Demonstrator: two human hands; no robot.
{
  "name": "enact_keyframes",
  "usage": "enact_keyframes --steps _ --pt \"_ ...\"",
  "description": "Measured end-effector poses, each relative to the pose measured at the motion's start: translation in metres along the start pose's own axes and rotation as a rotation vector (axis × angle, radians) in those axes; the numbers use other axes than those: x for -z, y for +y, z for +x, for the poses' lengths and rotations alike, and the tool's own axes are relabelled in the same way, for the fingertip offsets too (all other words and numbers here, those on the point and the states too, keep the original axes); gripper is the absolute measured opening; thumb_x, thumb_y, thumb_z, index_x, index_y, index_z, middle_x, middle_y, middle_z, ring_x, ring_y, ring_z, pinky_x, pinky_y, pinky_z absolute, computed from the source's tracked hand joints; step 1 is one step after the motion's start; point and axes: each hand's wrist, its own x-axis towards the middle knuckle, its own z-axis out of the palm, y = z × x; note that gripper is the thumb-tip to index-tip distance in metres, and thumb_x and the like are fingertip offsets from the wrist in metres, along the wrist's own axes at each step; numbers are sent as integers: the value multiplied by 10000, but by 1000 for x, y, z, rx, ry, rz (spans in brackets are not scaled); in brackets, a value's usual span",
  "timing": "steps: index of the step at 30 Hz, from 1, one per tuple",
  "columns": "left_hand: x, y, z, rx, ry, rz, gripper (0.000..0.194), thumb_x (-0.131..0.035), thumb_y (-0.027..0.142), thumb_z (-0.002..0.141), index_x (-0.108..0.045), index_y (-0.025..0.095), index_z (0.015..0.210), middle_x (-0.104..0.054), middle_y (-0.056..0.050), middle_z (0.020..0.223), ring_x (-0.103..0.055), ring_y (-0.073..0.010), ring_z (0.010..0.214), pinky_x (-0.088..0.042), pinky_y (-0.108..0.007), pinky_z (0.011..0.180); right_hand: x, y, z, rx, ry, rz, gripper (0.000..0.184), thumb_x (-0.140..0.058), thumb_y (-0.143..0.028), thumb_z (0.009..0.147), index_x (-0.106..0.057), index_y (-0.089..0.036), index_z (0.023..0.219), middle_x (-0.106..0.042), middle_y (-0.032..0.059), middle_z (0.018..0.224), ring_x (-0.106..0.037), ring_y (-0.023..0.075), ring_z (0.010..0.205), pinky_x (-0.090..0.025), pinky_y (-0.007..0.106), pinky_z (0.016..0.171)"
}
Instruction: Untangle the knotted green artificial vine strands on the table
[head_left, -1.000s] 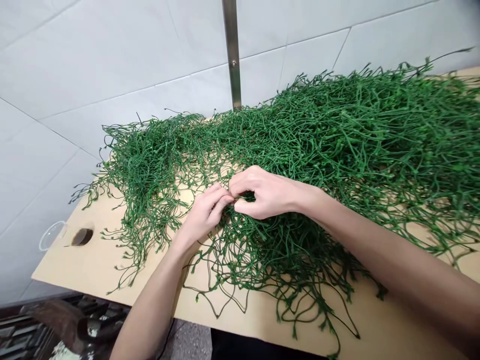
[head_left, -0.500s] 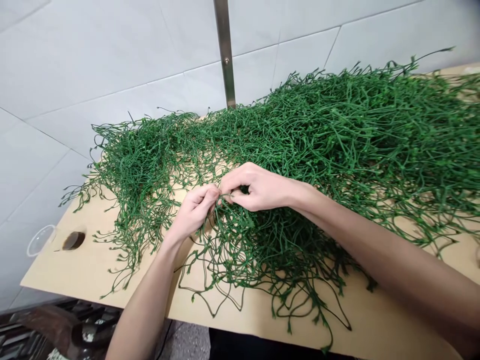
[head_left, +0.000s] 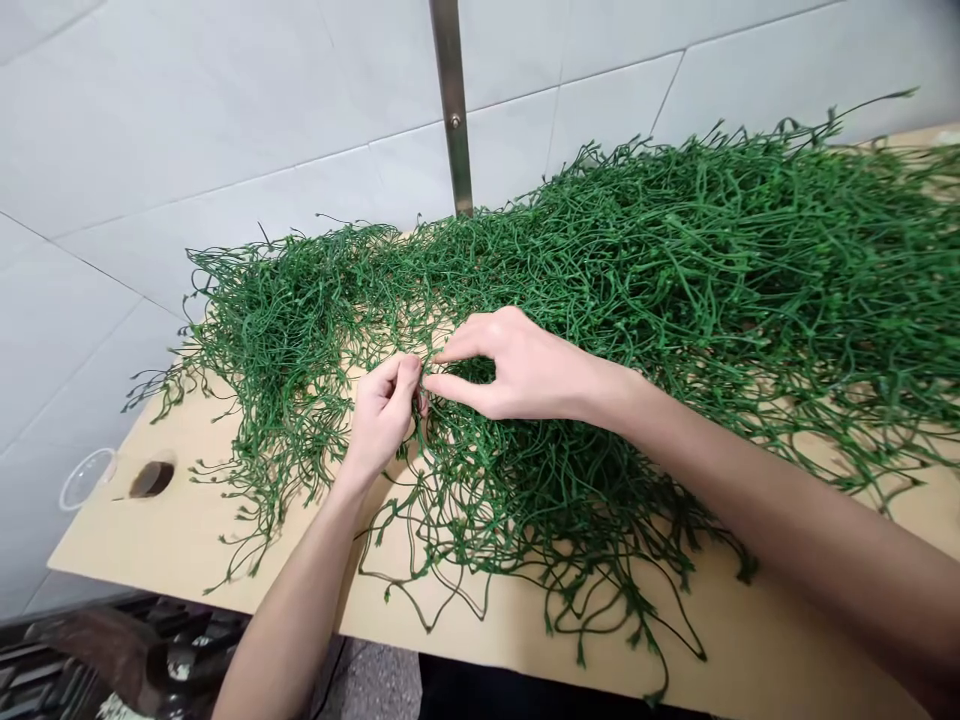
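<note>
Long thin green stems (head_left: 660, 240) with small forked tips, looking like artificial plant strands, lie in a tangled heap across a pale wooden board (head_left: 495, 650). My left hand (head_left: 384, 410) is closed, thumb pressed on the curled fingers, over the front of the heap. It grips a green stem, mostly hidden by the fingers. Just to its right is my right hand (head_left: 499, 365), thumb and forefinger stretched towards the left fist with a gap between their tips. I see nothing held in the right hand. Loose stems hang and curl beneath both hands.
A clear plastic cup (head_left: 88, 478) with dark liquid stands near the board's left edge. Behind the board rises a white tiled wall (head_left: 225, 110) with an upright metal strip (head_left: 452, 110). Dark carved furniture (head_left: 112, 650) is below at the left.
My hands were together, fingers touching, with a green stem between them half a second ago. Now the right thumb and forefinger have spread apart, and the left fist has shifted slightly left.
</note>
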Motion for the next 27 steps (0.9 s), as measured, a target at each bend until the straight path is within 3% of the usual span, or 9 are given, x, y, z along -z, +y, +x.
enact_keyframes --steps 4,8,13,21,27 --pt "-1 0 -1 -6 -26 25 492 -490 536 912 -465 180 574 -473 33 489 -419 -88 456 -336 -222 451 -4 2 1 38 -74 12 301 -519 -284 903 -681 -159 682 -590 4 617 -426 115 632 -333 299 720" --pt "-1 4 0 -22 -70 69 502 -482 520 922 -478 176 557 -487 23 492 -431 -93 463 -351 -229 471 -5 3 3 31 -62 -44 278 -513 -205 856 -627 -152 609 -560 3 585 -413 122 646 -304 301 702" --pt "0 4 -2 6 -117 88 471 -482 503 926 -483 179 585 -464 32 492 -414 -93 457 -334 -232 467 -7 0 3 15 -2 -227 273 -480 -227 816 -530 -156 557 -561 27 609 -412 155 716 -265 334 715" --pt "-1 0 -3 47 -235 31 460 -471 527 922 -450 187 613 -369 45 535 -322 -94 487 -281 -240 462 -16 3 2 121 20 -294 249 -439 -186 792 -426 -170 544 -520 20 595 -362 150 688 -229 347 715" --pt "4 -2 1 91 -146 -40 456 -498 586 889 -501 191 661 -382 58 483 -342 -90 425 -276 -238 424 -10 16 2 172 -13 -176 260 -380 -60 794 -604 -165 716 -637 28 724 -500 172 808 -263 341 789"
